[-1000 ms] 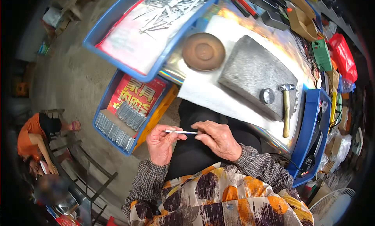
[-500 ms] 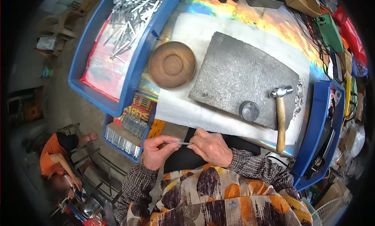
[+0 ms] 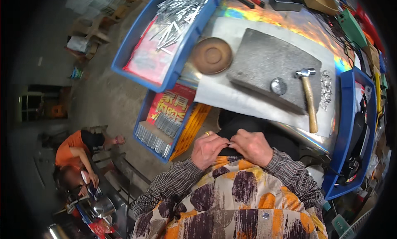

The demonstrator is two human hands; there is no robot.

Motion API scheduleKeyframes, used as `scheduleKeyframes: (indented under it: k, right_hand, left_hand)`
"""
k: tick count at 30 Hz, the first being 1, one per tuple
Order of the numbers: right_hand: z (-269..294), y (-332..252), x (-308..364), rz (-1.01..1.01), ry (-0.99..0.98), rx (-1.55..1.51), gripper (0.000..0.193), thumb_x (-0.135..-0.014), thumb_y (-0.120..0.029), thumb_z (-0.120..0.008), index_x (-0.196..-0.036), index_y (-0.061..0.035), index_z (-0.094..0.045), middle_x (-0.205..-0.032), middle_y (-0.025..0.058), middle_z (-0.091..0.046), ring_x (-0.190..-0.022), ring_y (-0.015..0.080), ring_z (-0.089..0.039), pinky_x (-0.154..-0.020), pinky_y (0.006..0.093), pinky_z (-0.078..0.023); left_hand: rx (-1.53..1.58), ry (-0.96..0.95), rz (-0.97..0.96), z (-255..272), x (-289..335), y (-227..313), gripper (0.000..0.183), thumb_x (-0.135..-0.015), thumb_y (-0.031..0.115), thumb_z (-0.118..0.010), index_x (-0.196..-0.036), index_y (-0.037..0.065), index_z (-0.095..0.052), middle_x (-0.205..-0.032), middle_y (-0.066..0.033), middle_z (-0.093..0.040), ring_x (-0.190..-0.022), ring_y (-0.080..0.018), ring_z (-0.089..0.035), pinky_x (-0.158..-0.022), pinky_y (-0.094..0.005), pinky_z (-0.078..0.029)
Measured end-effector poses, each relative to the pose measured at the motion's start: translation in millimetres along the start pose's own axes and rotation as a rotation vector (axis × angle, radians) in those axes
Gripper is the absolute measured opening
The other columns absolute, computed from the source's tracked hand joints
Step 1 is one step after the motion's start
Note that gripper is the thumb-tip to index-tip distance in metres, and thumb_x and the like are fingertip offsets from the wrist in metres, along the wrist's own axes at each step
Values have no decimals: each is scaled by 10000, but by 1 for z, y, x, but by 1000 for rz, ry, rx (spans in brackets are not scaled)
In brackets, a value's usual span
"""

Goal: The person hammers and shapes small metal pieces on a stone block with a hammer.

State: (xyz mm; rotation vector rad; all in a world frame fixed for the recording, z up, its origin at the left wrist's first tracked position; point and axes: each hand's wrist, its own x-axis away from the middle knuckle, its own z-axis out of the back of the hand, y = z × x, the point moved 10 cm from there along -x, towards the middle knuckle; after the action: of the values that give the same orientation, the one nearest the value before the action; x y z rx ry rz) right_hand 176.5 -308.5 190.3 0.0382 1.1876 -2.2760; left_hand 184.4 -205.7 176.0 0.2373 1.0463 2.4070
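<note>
Silvery metal strip (image 3: 230, 143), thin, pinched by the left hand (image 3: 206, 150) and right hand (image 3: 253, 147); the two almost meet over the lap, thumbs and fingertips closed on it from either side. Most of it hidden under the fingers; cannot tell its shape there. Ahead and right of the hands, on the desk (image 3: 300, 136): stone block (image 3: 269, 59) bearing a hammer (image 3: 309, 96) and black round piece (image 3: 278, 86). Blue bin (image 3: 118, 68) of loose strips ahead-left. My judgement: best worked with light, even pressure from both thumbs, the grips kept in line so the strip doesn't twist or slip, fingers eased back enough to see its middle. Against one second ago: hands closer together, far less strip showing, left hand rolled so its back faces up; hammer and round piece unmoved on the block.
</note>
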Motion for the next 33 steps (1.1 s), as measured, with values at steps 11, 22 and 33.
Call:
scheduleKeyframes:
  k: [11, 22, 33]
  right_hand:
    - [-7, 19, -3, -156, 8, -1, 131, -773, -90, -663, -863, -18, -602, -738, 130, -569, -634, 322, -580, -547, 385, -461]
    - [-21, 45, -4, -288, -49, 40, 104, -781, -72, -652, -847, -4, -608, -755, 144, -595, -633, 318, -589, -546, 368, -466]
    - [-30, 79, 0, -515, -79, -3, 144, -785, -106, -673, -788, 17, -598, -670, 154, -579, -588, 293, -585, -548, 353, -457]
  left_hand:
    - [476, 598, 612, 73, 117, -233, 111, -857, -19, -559, -955, -4, -610, -853, -40, -643, -712, -57, -546, -645, -204, -459]
    - [-94, 597, 780, 60, 121, -336, 171, -763, 10, -621, -931, 26, -651, -846, -159, -655, -778, -276, -647, -711, -373, -505]
    - [-453, 632, 758, 94, 55, -408, 63, -736, 96, -643, -782, 72, -679, -730, -183, -644, -702, -344, -642, -656, -410, -521]
